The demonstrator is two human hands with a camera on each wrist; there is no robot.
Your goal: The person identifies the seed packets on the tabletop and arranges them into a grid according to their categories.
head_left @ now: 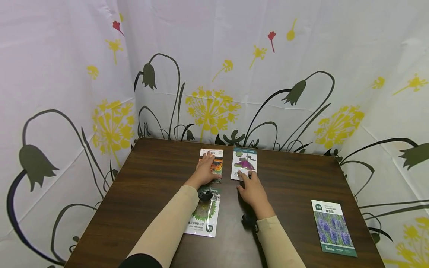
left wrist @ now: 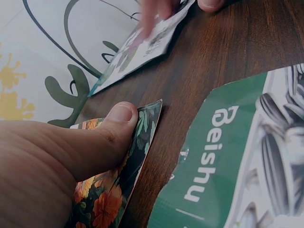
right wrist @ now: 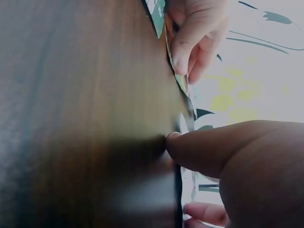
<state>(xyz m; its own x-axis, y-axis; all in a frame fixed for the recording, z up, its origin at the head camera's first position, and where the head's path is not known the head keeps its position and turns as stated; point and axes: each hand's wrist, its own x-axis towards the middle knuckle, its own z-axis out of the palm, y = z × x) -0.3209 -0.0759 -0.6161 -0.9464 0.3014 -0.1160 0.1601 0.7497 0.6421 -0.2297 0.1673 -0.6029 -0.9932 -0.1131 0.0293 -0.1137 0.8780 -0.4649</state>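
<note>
Left hand [head_left: 205,170] presses orange-flower packet [head_left: 216,164]; right hand [head_left: 253,190] touches purple-flower packet [head_left: 244,163].

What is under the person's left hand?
The left hand presses flat on a seed packet with orange flowers, lying on the brown table. Only the packet's white top and right edge show; its middle is covered by the hand.

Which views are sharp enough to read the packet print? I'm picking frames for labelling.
Head view: evenly lit, sharp, wide-angle bending at the edges, print too small. Left wrist view: crisp on the green packet, "Beishu" readable, and on the left hand. Right wrist view: table blurred, dark-shadowed; right hand soft.
</note>
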